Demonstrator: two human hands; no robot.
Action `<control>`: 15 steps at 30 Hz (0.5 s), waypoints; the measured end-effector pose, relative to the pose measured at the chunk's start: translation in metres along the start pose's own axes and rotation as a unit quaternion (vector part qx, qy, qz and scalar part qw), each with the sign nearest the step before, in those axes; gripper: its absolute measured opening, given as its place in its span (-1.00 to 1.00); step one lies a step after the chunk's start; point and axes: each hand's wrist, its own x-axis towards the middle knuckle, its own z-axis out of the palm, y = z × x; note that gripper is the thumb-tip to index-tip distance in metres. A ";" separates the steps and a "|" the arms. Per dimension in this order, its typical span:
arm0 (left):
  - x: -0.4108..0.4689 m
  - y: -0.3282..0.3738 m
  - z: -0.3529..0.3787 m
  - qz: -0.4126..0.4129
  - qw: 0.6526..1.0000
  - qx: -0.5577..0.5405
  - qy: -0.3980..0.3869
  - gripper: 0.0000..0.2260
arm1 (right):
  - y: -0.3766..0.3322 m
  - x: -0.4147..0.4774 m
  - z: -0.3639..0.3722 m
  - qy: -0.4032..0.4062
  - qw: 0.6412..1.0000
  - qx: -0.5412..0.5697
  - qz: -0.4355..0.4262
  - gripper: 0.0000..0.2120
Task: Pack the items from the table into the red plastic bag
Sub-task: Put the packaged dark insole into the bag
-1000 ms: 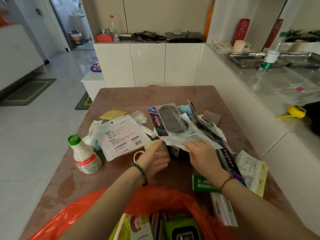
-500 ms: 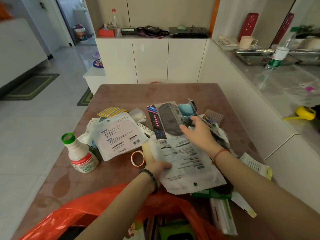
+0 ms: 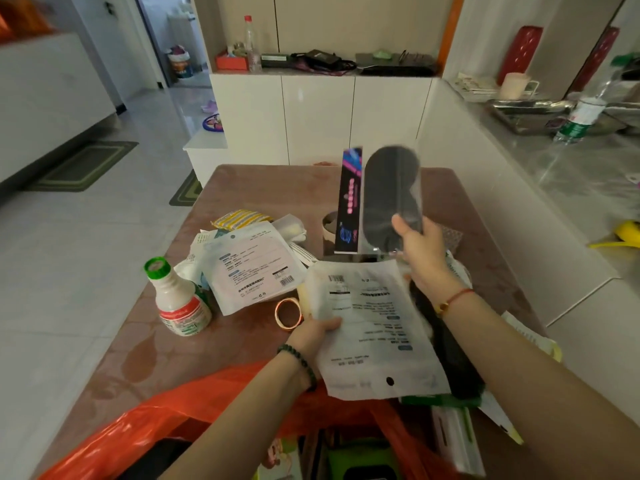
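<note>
Red plastic bag (image 3: 194,407) partly filled; packets gripped by left hand (image 3: 317,336) and right hand (image 3: 420,249); many items left on surface (image 3: 263,192)

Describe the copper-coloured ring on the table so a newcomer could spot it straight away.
Start at the brown table and find the white bottle with the green cap near its left edge. Just right of it, beside the left hand, lies the copper-coloured ring. It is the only small shiny hoop among flat paper packets.
</note>
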 end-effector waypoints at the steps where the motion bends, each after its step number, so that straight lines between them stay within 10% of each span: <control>1: 0.001 0.001 0.000 0.007 1.000 -0.008 -0.001 -0.82 | -0.009 -0.013 -0.009 -0.041 0.996 0.075 0.014 -0.83; 3: 0.000 0.002 0.005 0.026 0.999 -0.027 -0.009 -0.71 | -0.013 -0.039 -0.029 -0.110 0.989 0.101 0.020 -0.86; 8: -0.003 0.010 0.021 0.063 0.994 -0.065 -0.063 -0.52 | 0.016 -0.088 -0.051 -0.113 0.958 -0.244 -0.099 -0.73; 12: 0.005 0.004 0.022 0.099 0.995 -0.009 0.002 -0.52 | 0.025 -0.084 -0.048 -0.194 0.944 -0.252 -0.093 -0.80; 15: 0.005 0.004 0.016 0.087 0.996 -0.006 0.031 -0.73 | 0.025 -0.052 -0.052 -0.098 0.960 -0.233 -0.116 -0.75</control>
